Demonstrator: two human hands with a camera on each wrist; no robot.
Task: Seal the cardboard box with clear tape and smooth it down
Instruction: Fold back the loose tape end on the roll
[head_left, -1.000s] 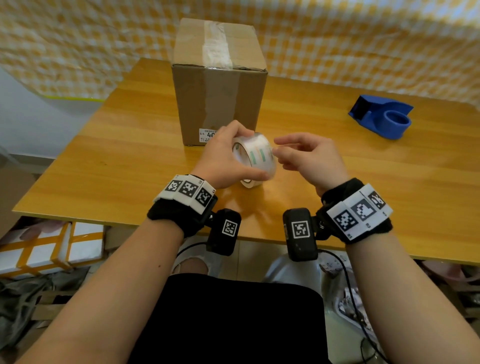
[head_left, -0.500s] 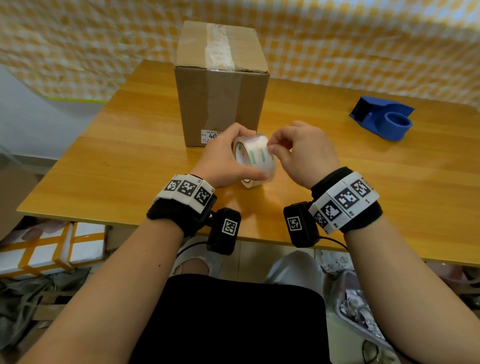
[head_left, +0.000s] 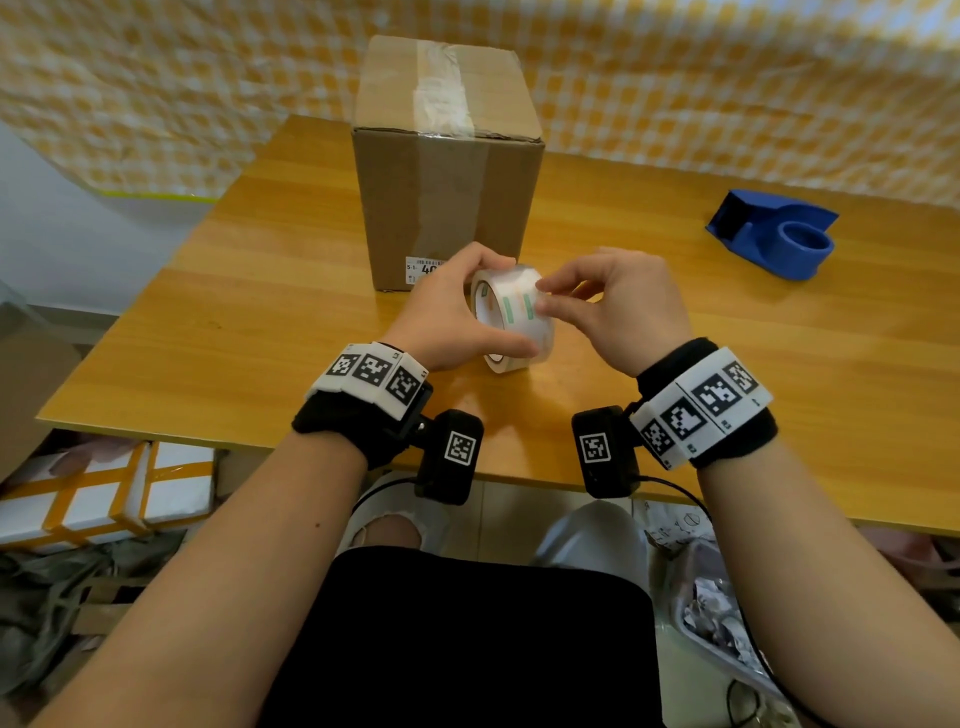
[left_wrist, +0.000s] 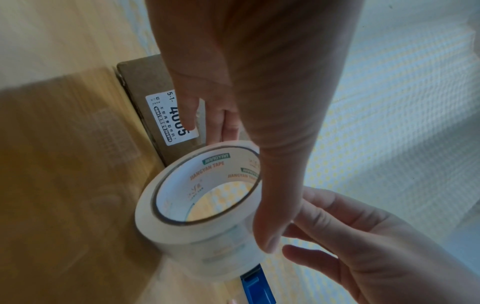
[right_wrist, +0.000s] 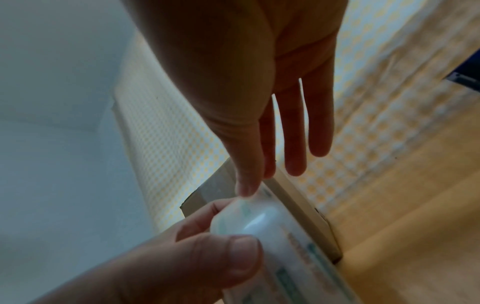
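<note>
Brown cardboard box (head_left: 447, 171) at 12 w/ white label (head_left: 423, 269), black print. Clear tape roll (head_left: 511, 317), green/orange marks on white core. Blue dispenser (head_left: 774, 239) at 2. Yellow-white check cloth (head_left: 727, 78) behind. Honey wood-grain table (head_left: 260, 312).

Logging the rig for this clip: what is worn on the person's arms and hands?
Both forearms are bare, no sleeves or gloves. The left hand and right hand each have a black wristband carrying white blocks printed with black square markers, plus a black camera box with its own marker; a thin black cable trails from the right one.
</note>
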